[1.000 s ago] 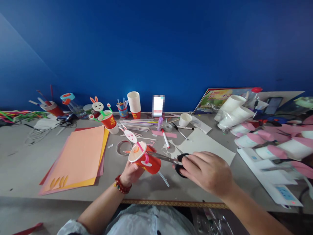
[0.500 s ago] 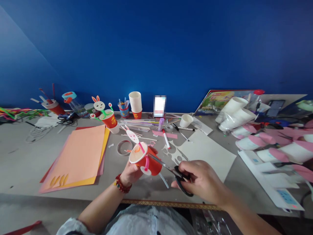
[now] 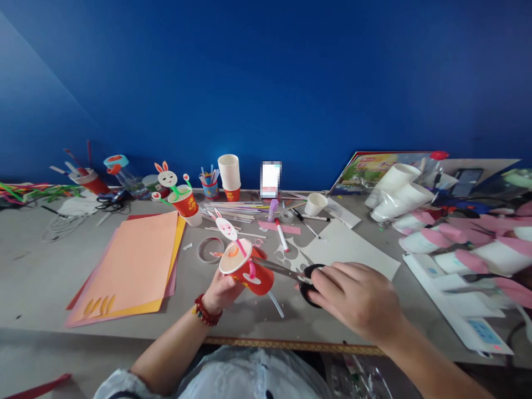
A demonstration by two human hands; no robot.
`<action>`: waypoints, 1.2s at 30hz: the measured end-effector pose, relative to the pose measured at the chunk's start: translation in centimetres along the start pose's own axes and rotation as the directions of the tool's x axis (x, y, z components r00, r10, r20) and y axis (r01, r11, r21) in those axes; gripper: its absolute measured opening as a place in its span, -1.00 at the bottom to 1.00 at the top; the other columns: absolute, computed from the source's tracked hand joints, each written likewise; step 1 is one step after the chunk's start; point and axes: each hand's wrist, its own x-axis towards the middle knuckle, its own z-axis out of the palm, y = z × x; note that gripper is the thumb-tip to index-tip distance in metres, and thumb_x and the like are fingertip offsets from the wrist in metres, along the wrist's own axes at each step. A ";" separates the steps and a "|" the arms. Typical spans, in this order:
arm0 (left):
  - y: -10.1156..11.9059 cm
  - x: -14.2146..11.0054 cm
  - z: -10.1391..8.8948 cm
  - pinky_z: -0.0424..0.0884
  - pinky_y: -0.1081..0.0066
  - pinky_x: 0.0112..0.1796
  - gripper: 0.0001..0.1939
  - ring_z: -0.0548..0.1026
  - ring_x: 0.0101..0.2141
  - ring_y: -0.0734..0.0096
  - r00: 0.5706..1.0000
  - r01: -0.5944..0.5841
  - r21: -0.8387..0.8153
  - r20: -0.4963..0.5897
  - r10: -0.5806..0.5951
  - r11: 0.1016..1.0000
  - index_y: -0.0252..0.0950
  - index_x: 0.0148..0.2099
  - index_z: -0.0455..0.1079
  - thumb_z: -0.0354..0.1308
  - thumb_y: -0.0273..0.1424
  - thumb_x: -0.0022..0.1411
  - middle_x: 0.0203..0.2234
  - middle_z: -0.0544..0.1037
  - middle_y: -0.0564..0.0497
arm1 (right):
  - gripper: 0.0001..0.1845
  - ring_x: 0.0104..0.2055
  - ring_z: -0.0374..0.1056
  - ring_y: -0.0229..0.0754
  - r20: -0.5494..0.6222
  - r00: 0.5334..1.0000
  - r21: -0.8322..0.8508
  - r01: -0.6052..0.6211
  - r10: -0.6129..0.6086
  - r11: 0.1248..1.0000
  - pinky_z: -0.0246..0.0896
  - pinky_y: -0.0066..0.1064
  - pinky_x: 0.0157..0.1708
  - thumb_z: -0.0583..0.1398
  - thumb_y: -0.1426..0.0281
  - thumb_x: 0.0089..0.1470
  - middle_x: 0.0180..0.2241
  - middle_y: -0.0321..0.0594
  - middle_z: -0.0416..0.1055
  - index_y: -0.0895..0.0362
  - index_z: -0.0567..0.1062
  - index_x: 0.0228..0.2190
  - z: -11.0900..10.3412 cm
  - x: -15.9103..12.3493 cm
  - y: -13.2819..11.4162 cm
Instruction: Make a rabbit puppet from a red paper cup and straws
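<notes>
My left hand (image 3: 224,292) is wrapped round a red paper cup (image 3: 261,280), tilted with its white rim toward the left. A paper rabbit head (image 3: 225,227) on a pink straw rises from the rim, and a bent pink arm with a white paper end hangs at the cup's side. A clear straw (image 3: 276,305) sticks out below the cup. In my right hand (image 3: 353,293) are black-handled scissors (image 3: 310,280), their blades reaching left to the cup's side by the pink straw. Whether the blades touch the cup I cannot tell.
Left lie stacked coloured papers (image 3: 137,260); behind them stands a similar rabbit cup (image 3: 185,205). A tape roll (image 3: 210,250), a red marker (image 3: 281,235), a white sheet (image 3: 349,249) and a white cup (image 3: 316,204) lie beyond my hands. At right are a power strip (image 3: 457,305) and white-and-pink paper cups (image 3: 424,242).
The scissor handles have drawn closer together and moved slightly up. My right hand has turned over them. The cup stays in my left hand, nearly unmoved.
</notes>
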 end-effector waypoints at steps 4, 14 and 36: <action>-0.7 -0.4 -0.8 0.40 0.04 0.00 -0.22 0.50 -0.03 -0.05 1.000 0.008 0.001 0.000 -0.008 1.000 -0.25 0.19 0.31 0.38 -0.05 -0.03 0.02 0.50 -0.24 | -0.67 -0.55 0.22 -0.27 -0.022 1.000 -0.023 0.021 -0.021 1.000 -0.05 -0.31 -0.44 0.10 0.36 0.29 -0.65 -0.34 0.31 0.12 0.43 -0.52 -0.3 0.2 0.2; -1.7 -0.8 -2.3 0.39 0.06 0.05 -0.21 0.49 0.00 0.01 0.988 -0.051 0.061 -0.140 0.060 0.997 -0.14 0.15 0.35 0.49 -0.19 -0.16 -0.06 0.57 -0.11 | -0.63 -0.55 0.23 -0.27 0.112 0.993 0.111 -0.037 0.025 0.993 -0.09 -0.32 -0.46 0.06 0.26 0.32 -0.62 -0.34 0.31 0.11 0.39 -0.51 -1.4 0.0 0.6; -1.4 -1.0 -0.9 0.39 -0.05 0.00 -0.23 0.50 -0.06 -0.10 0.999 0.037 0.015 -0.019 -0.037 0.999 -0.23 0.11 0.37 0.41 -0.01 -0.11 -0.07 0.55 -0.21 | -0.73 -0.51 0.27 -0.25 -0.147 0.987 0.024 0.062 -0.058 0.998 0.05 -0.33 -0.42 0.14 0.33 0.27 -0.59 -0.28 0.43 0.13 0.51 -0.45 1.6 -0.6 0.3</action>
